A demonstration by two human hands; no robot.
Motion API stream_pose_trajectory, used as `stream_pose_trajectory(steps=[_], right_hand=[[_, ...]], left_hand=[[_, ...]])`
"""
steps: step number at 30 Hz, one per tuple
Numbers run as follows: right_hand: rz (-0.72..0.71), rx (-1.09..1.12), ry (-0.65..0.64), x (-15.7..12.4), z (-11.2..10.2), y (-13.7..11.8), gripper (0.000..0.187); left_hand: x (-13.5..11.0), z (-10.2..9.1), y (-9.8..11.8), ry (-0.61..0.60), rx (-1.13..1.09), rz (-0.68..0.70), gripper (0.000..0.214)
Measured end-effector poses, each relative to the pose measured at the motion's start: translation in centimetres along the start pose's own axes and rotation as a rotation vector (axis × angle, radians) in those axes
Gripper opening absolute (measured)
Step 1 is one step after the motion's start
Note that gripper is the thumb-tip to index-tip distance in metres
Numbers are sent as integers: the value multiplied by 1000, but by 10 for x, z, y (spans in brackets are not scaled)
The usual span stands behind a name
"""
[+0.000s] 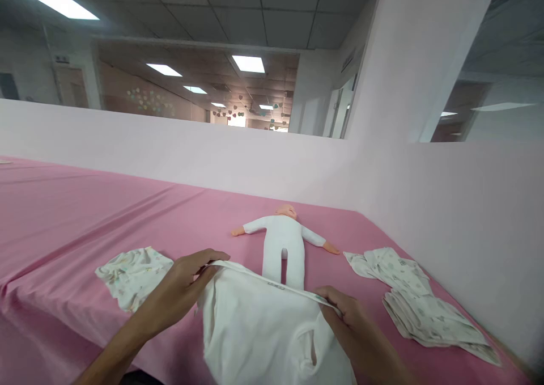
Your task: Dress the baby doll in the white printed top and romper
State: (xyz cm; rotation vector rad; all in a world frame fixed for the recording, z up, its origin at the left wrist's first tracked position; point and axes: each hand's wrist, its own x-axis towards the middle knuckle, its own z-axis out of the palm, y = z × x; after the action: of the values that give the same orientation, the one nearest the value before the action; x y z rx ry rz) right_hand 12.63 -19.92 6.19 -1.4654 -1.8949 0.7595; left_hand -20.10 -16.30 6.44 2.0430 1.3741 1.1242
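Note:
A white baby garment (259,322) hangs stretched out in front of me, a small dark print on its upper edge. My left hand (193,277) pinches that edge at its left corner. At the right end, my right hand (346,311) is closed on the same edge. Which part of the garment this edge is, I cannot tell. Beyond it a baby doll (284,240) with a white cloth body lies on its back, arms spread. The lower ends of the doll's legs are hidden behind the garment.
A pink sheet (199,220) covers the table. Left lies a crumpled patterned baby garment (134,274); right are a patterned garment (395,269) and a folded patterned cloth (437,317). A white wall (238,158) with windows borders the back and right.

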Motion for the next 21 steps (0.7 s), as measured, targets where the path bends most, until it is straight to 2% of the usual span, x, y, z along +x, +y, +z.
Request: stream_pose_trajectory(steps=[3, 7, 9, 11, 14, 16, 19, 21], right_hand=[[-15, -7, -10, -3, -7, 1, 30], [3, -105, -18, -6, -9, -1, 35], [26, -183, 9, -6, -12, -3, 42], [36, -219, 46, -6, -18, -8, 47], [14, -165, 120, 2, -33, -22, 51], [1, -40, 168, 14, -42, -35, 53], [29, 300, 145, 47, -50, -56, 54], [45, 492, 73, 80, -48, -65, 48]], left_hand=[[-5, -12, -3, 0, 30, 1, 33], [-10, -24, -8, 110, -3, -72, 35], [-14, -29, -7, 209, -44, -128, 35], [-17, -35, -4, 359, -70, -186, 35], [-15, -47, -1, 568, -83, -223, 33], [-3, -53, -6, 633, -75, -209, 32], [37, -54, -26, 662, 8, -132, 31], [73, -46, -45, 595, 112, -77, 29]])
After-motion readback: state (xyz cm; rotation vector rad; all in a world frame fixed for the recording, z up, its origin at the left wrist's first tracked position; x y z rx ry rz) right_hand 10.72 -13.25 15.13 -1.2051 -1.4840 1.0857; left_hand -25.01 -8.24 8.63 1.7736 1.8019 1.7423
